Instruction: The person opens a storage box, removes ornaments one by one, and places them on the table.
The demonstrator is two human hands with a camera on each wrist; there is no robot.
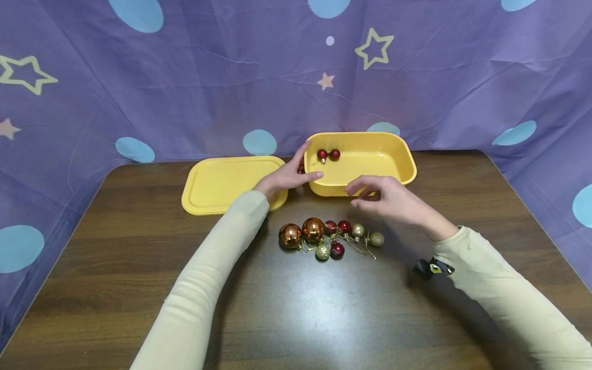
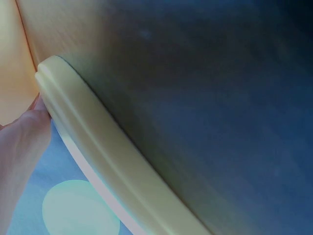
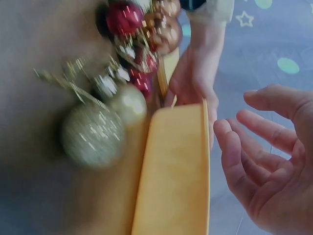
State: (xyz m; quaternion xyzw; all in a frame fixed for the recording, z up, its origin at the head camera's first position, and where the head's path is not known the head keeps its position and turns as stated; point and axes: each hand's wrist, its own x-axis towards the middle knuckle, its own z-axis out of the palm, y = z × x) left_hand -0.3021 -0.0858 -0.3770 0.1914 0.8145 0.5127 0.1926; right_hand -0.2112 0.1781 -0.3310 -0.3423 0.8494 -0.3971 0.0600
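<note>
A yellow plastic box (image 1: 407, 163) without its lid stands at the back of the table. Two dark red baubles (image 1: 335, 154) lie inside, near its left end. My left hand (image 1: 289, 176) holds that left end, thumb over the rim and fingers along the outside. Loosely bent and with nothing in it, my right hand (image 1: 386, 198) hovers by the front wall; its fingers (image 3: 234, 161) show bare in the right wrist view. In front of the box lie two large bronze baubles (image 1: 313, 229), several small red baubles (image 1: 337, 250) and gold baubles (image 1: 376, 239).
The yellow lid (image 1: 226, 182) lies flat left of the box, partly under my left wrist; its edge (image 2: 98, 127) fills much of the left wrist view. A purple curtain (image 1: 199, 92) with stars and blue spots hangs behind the wooden table (image 1: 139, 257).
</note>
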